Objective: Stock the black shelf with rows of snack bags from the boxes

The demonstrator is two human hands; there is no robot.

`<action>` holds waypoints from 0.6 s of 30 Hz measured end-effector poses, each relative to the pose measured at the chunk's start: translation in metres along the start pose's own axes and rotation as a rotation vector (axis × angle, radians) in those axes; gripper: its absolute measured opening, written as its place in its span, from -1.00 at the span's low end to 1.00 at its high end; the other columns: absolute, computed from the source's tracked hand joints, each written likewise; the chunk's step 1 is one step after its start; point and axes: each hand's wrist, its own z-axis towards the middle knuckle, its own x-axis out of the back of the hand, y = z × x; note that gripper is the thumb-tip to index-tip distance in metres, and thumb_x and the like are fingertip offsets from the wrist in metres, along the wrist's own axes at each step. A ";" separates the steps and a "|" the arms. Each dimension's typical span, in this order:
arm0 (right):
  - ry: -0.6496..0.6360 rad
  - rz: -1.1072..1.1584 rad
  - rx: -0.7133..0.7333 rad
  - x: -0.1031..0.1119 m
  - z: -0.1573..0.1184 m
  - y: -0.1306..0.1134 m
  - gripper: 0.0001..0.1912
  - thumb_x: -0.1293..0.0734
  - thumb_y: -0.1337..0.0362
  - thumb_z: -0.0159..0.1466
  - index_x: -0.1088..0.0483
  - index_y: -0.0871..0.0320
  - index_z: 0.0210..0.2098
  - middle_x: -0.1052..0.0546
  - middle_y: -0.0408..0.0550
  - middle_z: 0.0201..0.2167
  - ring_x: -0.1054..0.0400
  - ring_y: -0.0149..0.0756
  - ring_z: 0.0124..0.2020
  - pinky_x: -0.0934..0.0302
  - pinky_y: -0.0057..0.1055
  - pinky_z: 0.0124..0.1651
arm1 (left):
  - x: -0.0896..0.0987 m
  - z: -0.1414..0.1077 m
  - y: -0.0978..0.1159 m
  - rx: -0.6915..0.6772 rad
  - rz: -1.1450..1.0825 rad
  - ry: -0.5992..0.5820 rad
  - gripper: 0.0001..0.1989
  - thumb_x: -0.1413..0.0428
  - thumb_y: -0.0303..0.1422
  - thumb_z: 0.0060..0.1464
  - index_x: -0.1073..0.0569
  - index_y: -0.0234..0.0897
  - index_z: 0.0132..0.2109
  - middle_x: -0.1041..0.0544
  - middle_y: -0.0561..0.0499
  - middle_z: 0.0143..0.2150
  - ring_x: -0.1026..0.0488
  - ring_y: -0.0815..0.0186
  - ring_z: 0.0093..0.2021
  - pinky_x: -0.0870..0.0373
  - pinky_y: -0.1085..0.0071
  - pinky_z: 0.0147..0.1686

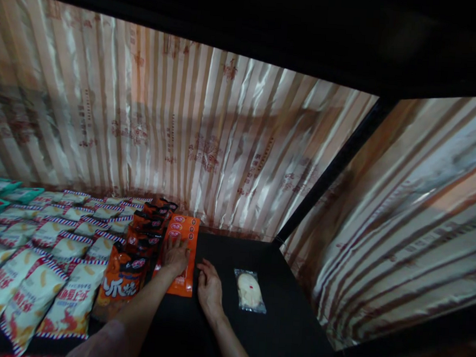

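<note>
Flat orange packets [191, 251] lie in a column on the black shelf. My left hand [176, 257] rests on them with its fingers stretched out flat. Just to their right, my right hand [209, 285] is held low over the shelf, its fingers partly bent and apart, with nothing seen in them. To the left of the packets stands a row of orange and black snack bags [123, 279]. A clear packet with a pale round item [249, 291] lies by itself to the right of my right hand.
White snack bags [71, 292] with striped edges fill the shelf's left side in rows. Green bags [1, 186] sit at the far left. Striped, shiny printed sheeting [208, 144] hangs behind and to the right. A dark slanting post [328, 174] stands at the back right corner.
</note>
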 end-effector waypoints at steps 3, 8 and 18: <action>-0.001 0.008 -0.011 0.002 -0.003 0.002 -0.61 -0.08 0.49 0.14 -0.49 0.23 -0.24 -0.46 0.12 -0.06 -0.36 -0.22 -0.03 -0.24 -0.30 0.04 | 0.001 0.000 0.001 -0.001 0.006 0.000 -0.54 0.14 -0.26 0.13 -0.26 -0.17 0.17 -0.20 -0.10 0.25 0.00 0.04 0.27 0.07 0.05 0.18; 0.008 0.036 -0.018 0.001 -0.007 0.006 -0.62 -0.09 0.49 0.13 -0.49 0.22 -0.26 -0.46 0.11 -0.07 -0.36 -0.23 -0.03 -0.25 -0.32 0.02 | -0.001 0.001 0.003 0.002 0.004 -0.040 -0.55 0.14 -0.29 0.13 -0.23 -0.03 0.18 -0.17 -0.07 0.26 0.02 0.01 0.27 0.05 -0.01 0.16; 0.009 0.094 -0.063 -0.005 -0.010 0.015 -0.65 -0.11 0.46 0.13 -0.50 0.22 -0.30 -0.47 0.11 -0.10 -0.37 -0.24 -0.05 -0.24 -0.33 0.02 | -0.005 0.008 0.001 -0.046 0.035 -0.146 -0.56 0.18 -0.32 0.16 -0.23 -0.08 0.17 -0.07 -0.08 0.30 0.12 0.00 0.29 0.11 -0.10 0.14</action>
